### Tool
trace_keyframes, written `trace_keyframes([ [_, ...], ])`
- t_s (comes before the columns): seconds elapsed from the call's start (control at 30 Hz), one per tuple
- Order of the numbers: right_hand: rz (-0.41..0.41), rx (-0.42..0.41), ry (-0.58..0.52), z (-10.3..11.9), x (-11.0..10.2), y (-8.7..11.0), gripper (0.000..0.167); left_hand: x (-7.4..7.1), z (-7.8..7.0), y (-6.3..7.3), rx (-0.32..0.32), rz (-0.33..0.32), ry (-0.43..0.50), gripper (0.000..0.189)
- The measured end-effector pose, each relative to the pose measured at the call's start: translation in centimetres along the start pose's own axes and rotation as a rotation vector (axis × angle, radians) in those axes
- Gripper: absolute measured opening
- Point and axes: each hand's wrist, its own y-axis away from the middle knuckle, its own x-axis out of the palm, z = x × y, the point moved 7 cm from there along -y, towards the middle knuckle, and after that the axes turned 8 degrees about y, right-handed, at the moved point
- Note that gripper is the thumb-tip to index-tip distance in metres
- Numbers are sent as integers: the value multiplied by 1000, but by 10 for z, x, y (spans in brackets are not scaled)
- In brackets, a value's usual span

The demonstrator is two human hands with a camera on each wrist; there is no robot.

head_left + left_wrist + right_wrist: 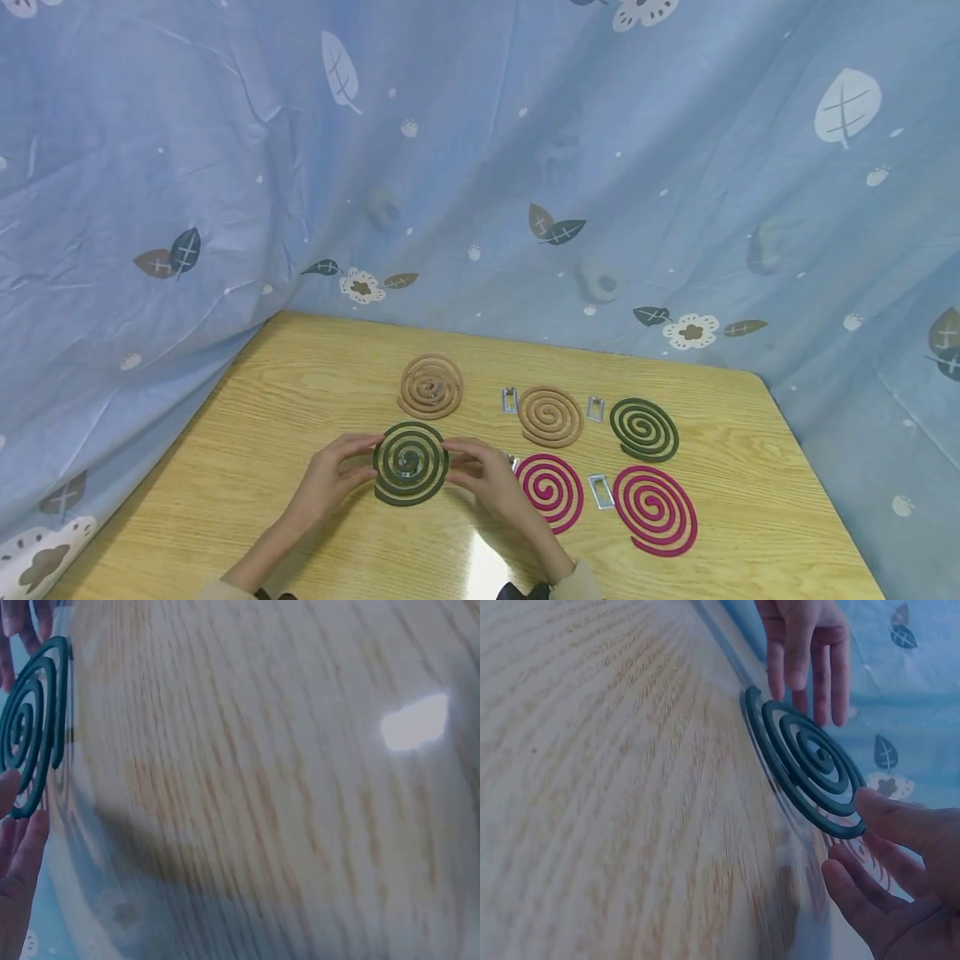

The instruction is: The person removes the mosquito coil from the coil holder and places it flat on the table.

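Observation:
A dark green mosquito coil (411, 503) lies level between the two hands, with a small metal stand (406, 474) under its centre. My left hand (330, 477) is at its left rim, thumb and index fingertips right at the outer ring. At the opposite rim is my right hand (489, 479), its thumb over the edge in the right wrist view and the other fingers spread lower. Both hands' fingers look fairly straight. Just beyond, a tan mosquito coil (431, 357) sits over another metal piece.
Right of the hands lie a second tan coil (550, 416), another green coil (644, 428) and two magenta coils (548, 489). Flat metal stands (602, 492) lie among them on the wooden table (322, 367). A blue patterned curtain (465, 167) hangs behind and at the sides.

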Motion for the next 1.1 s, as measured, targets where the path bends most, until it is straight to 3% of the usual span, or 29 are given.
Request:
trace_keyframes([
  [0.47, -15, -15, 87, 5, 4, -4, 38, -2, 9, 1, 4, -38, -71, 49],
  [0.8, -74, -38, 102, 8, 6, -8, 44, -1, 17, -1, -91, -22, -57, 50],
  [1.1, -108, -8, 82, 6, 7, -8, 45, 0, 18, -3, -118, -14, -37, 49],
])
